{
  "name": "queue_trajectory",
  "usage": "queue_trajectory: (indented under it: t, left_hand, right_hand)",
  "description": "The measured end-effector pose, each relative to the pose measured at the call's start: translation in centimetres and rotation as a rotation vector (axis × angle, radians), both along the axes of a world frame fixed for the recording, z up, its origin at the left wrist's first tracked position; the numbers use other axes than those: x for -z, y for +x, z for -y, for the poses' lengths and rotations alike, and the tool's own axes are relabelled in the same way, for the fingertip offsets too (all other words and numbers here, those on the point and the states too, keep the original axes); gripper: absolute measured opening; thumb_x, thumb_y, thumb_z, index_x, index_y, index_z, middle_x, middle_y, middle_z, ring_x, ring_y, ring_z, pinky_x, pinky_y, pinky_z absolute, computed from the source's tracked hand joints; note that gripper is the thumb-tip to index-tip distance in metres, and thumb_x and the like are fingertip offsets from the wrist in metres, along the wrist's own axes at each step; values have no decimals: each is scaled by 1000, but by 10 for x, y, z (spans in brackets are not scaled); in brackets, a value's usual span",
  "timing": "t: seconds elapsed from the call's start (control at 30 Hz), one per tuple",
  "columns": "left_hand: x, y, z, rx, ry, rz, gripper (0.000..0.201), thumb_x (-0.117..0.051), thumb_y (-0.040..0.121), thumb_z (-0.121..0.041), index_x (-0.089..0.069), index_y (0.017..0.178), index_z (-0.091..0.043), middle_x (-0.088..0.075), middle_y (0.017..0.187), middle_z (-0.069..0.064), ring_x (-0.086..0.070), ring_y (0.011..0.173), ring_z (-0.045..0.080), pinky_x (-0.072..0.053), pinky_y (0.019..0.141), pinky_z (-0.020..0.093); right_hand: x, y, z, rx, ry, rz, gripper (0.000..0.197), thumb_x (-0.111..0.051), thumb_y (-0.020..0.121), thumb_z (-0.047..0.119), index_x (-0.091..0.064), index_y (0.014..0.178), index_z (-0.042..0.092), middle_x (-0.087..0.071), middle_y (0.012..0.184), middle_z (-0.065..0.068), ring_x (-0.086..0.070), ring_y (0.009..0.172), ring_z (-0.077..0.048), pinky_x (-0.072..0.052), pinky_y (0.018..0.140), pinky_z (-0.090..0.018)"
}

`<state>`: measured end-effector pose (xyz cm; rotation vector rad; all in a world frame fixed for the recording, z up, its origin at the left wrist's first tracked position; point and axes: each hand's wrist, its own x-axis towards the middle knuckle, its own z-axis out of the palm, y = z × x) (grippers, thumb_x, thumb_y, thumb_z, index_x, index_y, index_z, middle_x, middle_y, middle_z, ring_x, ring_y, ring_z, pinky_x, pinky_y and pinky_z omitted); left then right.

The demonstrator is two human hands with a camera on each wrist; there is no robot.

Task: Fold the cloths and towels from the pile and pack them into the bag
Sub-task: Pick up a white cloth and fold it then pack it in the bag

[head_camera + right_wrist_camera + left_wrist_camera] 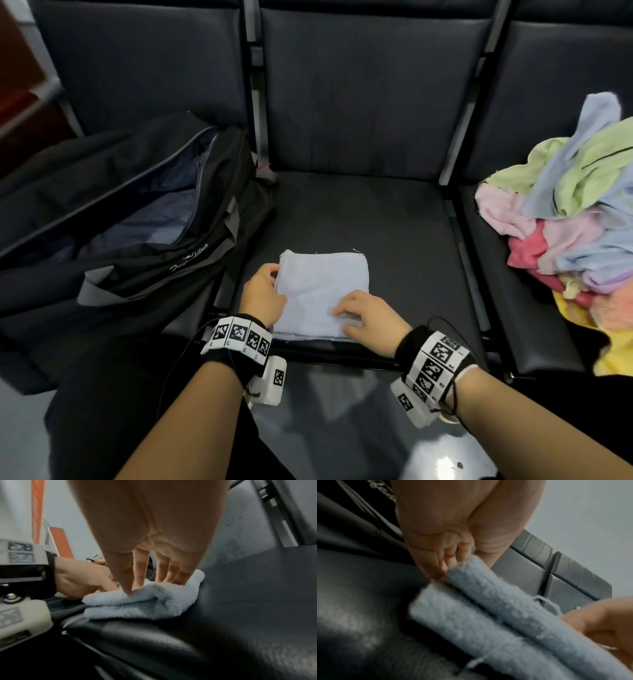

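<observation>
A light blue cloth (325,284), folded into a square, lies near the front of the middle seat (404,240). At its left edge my left hand (275,278) pinches it, thumb on top and fingers tucked into the fold. The left wrist view shows those fingers (448,557) slipped between the cloth's (488,615) two thick layers. My right hand (342,313) presses on the near right part of the cloth. In the right wrist view its fingers (142,568) stand fairly straight on the cloth (137,601). The black bag (144,219) lies unzipped on the left seat.
A pile of coloured cloths (575,212) in green, pink, red, blue and yellow lies on the right seat. Dark seat backs (359,96) rise behind. Metal arm bars (462,240) separate the seats. Grey floor (342,428) lies below my forearms.
</observation>
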<state>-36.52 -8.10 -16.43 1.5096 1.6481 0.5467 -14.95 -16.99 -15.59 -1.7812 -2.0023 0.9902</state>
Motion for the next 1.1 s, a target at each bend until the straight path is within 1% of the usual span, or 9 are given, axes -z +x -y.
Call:
queue_trajectory:
  t: [0.13, 0.3, 0.4, 0.5, 0.63, 0.77, 0.87, 1.0, 1.1]
  left_hand:
    - [-5, -2, 2, 59, 110, -282, 54, -54, 81, 5, -57, 129, -20, -53, 119, 7, -54, 110, 28, -49, 93, 40]
    - [-13, 13, 17, 374, 236, -242, 40, -50, 83, 4, -72, 108, -18, -62, 110, 0, -56, 108, 23, -48, 94, 38]
    - [-12, 24, 34, 581, 158, -324, 30, -62, 84, -28, -69, 113, -28, -60, 115, -8, -53, 111, 18, -45, 98, 37]
    - [-6, 29, 42, 665, 155, -508, 45, -68, 72, -51, -62, 114, -35, -50, 116, -12, -45, 109, 14, -41, 96, 35]
    - [-4, 28, 37, 639, 258, -607, 35, -64, 81, -17, -58, 114, -27, -50, 116, -4, -49, 110, 21, -43, 89, 33]
    - [-2, 27, 33, 614, 291, -575, 27, -50, 87, -4, -61, 105, -20, -54, 111, 1, -52, 106, 24, -42, 79, 31]
    - [-2, 27, 30, 616, 268, -544, 25, -47, 89, -5, -63, 102, -19, -55, 107, 2, -52, 104, 23, -43, 77, 31]
    - [-4, 25, 29, 574, 274, -512, 25, -48, 87, -6, -64, 100, -19, -61, 99, 0, -55, 101, 22, -44, 75, 31]
    - [-5, 20, 28, 559, 338, -532, 36, -53, 79, -1, -62, 103, -26, -61, 93, -7, -53, 100, 18, -36, 77, 27]
  right_hand:
    - [5, -4, 8, -142, 33, 173, 43, -66, 81, 18, -64, 123, 26, -46, 129, 2, -43, 116, -17, -37, 99, -27]
    - [15, -7, 13, -230, 187, 392, 58, -55, 75, 6, -59, 125, 34, -49, 129, 2, -47, 114, -23, -33, 84, -30]
    - [18, -7, 9, -177, 232, 315, 51, -53, 77, -2, -66, 120, 22, -58, 124, -3, -54, 111, -27, -44, 84, -34]
    - [10, -3, 0, -43, 161, 203, 32, -54, 82, -3, -70, 105, 12, -63, 108, -5, -58, 103, -26, -45, 85, -30]
    - [-4, 7, 1, 172, 256, -38, 31, -56, 75, -9, -72, 96, 7, -67, 95, -2, -60, 91, -18, -38, 80, -10]
    - [-5, 7, 11, 24, 245, 85, 41, -57, 76, -2, -67, 114, 10, -64, 111, -3, -57, 105, -21, -46, 93, -31]
    - [6, 3, 20, -121, 253, 235, 52, -58, 73, 13, -59, 125, 17, -57, 121, 0, -51, 112, -20, -45, 94, -32]
    - [19, 3, 15, -110, 275, 278, 48, -52, 70, -1, -64, 116, 10, -60, 120, -4, -56, 111, -27, -43, 92, -31]
    - [17, 8, 8, 51, 227, 93, 37, -51, 75, -7, -68, 105, 6, -67, 106, -6, -61, 99, -28, -46, 89, -33]
